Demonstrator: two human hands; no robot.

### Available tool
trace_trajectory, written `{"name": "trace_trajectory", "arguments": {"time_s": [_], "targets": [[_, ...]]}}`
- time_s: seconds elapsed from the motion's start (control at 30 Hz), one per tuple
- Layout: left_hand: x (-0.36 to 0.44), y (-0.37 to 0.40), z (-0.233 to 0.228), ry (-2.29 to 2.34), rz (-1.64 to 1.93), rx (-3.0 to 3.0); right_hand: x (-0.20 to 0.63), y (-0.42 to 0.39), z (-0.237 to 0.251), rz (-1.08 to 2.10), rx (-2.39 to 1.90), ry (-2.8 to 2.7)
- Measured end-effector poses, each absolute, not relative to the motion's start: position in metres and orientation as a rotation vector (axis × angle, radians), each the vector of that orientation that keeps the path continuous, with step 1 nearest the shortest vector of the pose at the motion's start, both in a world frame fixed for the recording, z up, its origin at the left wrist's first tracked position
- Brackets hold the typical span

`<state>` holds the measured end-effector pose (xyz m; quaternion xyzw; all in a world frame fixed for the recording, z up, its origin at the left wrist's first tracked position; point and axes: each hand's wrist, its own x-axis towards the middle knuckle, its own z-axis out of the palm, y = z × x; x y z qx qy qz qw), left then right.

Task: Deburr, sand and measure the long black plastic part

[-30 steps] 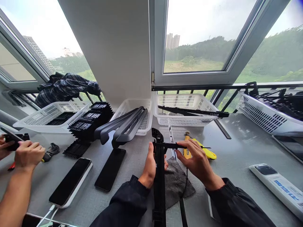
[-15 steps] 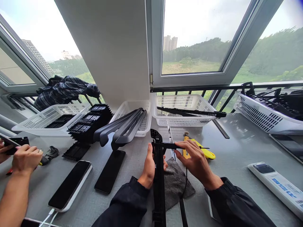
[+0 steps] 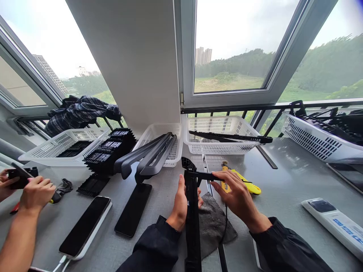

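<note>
My left hand (image 3: 178, 209) is closed round a long black plastic part (image 3: 193, 226), which stands lengthwise in front of me with its curved, ribbed end pointing away. In my right hand (image 3: 236, 196), pinched between thumb and fingers, is a flat black bar-shaped tool (image 3: 202, 176). The tool lies crosswise over the plastic part near its far end. Its exact kind is hard to make out. Under and beside the part lies a grey cloth (image 3: 214, 223). Just beyond my right hand are a yellow-handled tool (image 3: 252, 187) and a small orange-yellow tool (image 3: 225, 185).
White baskets stand along the window side, one with grey handle-like bars (image 3: 155, 158), another with black strips (image 3: 229, 136). Stacked black grids (image 3: 109, 151) and phones (image 3: 133, 209) lie left. A co-worker's hand (image 3: 36, 194) works at far left. A white device (image 3: 334, 223) lies right.
The view has shifted slightly. My hands keep their hold, with the flat tool still across the plastic part. At far left, the co-worker's bar and black part have changed angle.
</note>
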<state>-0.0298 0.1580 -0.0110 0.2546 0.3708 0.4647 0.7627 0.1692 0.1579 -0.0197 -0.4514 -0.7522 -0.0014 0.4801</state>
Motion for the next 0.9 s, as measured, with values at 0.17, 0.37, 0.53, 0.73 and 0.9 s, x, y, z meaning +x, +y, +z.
{"name": "trace_trajectory", "arguments": {"time_s": [0.17, 0.37, 0.53, 0.73, 0.9], "targets": [[-0.028, 0.156, -0.01, 0.738, 1.0, 0.602, 0.174, 0.155, -0.013, 0.176, -1.177, -1.701], [-0.028, 0.155, -0.013, 0.726, 1.017, 0.62, 0.17, 0.15, -0.009, 0.368, -1.158, -1.863], [-0.027, 0.154, -0.008, 0.713, 0.997, 0.622, 0.168, 0.149, -0.005, 0.413, -1.163, -1.894], [-0.029, 0.152, -0.008, 0.687, 0.949, 0.639, 0.168, 0.154, -0.015, 0.307, -1.252, -1.802], [-0.027, 0.15, -0.014, 0.606, 0.811, 0.724, 0.18, 0.165, -0.025, 0.21, -1.402, -1.582]]}}
